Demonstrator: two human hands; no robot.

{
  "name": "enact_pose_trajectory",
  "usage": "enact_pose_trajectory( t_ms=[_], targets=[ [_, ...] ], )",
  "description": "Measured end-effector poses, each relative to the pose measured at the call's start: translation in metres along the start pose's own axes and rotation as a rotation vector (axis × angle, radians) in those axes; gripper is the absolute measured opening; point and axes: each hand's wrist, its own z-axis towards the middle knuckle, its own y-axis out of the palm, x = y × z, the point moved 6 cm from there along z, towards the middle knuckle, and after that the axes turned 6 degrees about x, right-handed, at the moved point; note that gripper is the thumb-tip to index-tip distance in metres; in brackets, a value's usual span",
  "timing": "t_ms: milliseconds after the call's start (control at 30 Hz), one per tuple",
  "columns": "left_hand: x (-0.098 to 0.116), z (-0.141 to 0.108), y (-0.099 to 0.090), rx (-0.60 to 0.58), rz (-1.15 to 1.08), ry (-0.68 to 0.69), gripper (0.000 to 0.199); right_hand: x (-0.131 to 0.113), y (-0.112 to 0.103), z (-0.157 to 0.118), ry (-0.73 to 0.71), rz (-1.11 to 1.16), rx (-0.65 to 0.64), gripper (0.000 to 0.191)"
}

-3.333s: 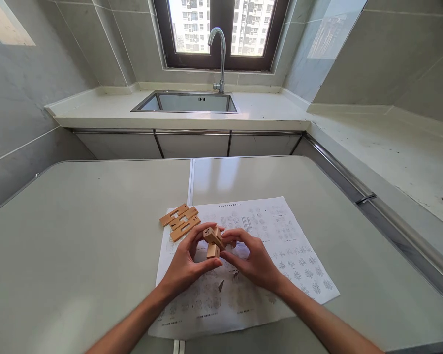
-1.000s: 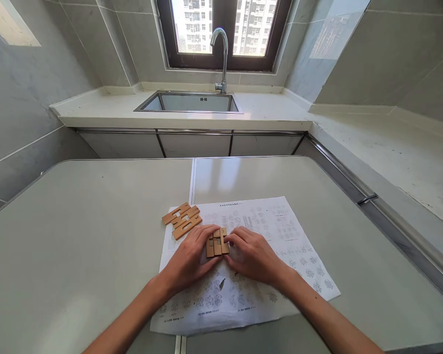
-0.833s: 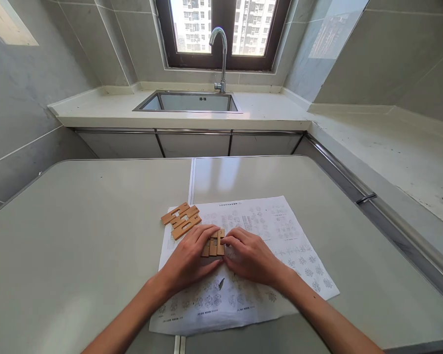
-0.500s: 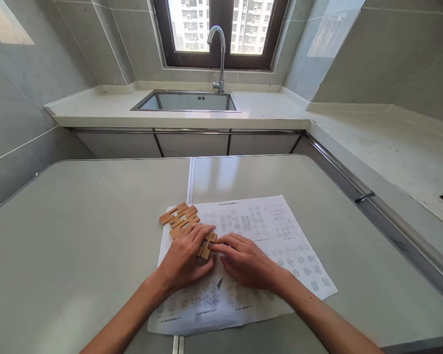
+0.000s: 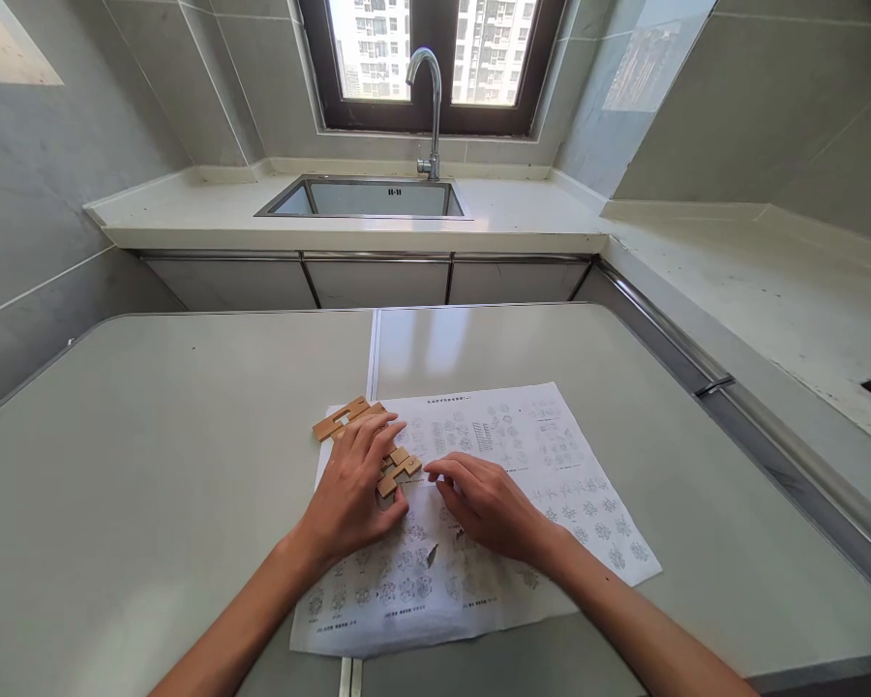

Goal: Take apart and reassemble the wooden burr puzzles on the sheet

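Note:
A slanting row of notched wooden puzzle pieces lies on the printed sheet, with its far end at the sheet's upper left edge. My left hand arches over the middle of the row and hides part of it. Its fingers lie along the far side and its thumb presses the near edge, so the pieces sit in its grip. Just right of the row's near end is my right hand, its fingers loosely bent and a little apart. Nothing shows in it, and the index fingertip is very close to the last piece.
The pale table has a seam running under the sheet. Small line drawings cover the paper. Beyond the table stand a counter, a sink and a tap below a window. A metal rail runs along the right.
My left hand has slid up and left along the row, uncovering more of its near end. That end has shifted slightly left and up. My right fingertips have come off the pieces.

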Motion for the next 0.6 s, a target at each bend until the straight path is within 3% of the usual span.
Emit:
enact_pose_trajectory(
  t_ms=[200,333,500,600],
  targets=[
    [-0.002,0.003,-0.005,0.031,-0.026,-0.003,0.078,0.001,0.000,-0.001,0.015,-0.019,-0.013,0.026],
    [-0.010,0.007,-0.020,0.138,-0.060,-0.057,0.061,0.003,0.001,-0.001,0.027,-0.027,-0.007,0.025],
    [-0.054,0.006,-0.047,0.423,0.008,-0.339,0.027,0.005,-0.001,-0.001,0.031,-0.062,0.035,0.022],
    [-0.088,-0.001,-0.053,0.510,-0.008,-0.539,0.026,0.006,-0.003,-0.002,0.050,-0.062,0.070,0.020]
  ],
)
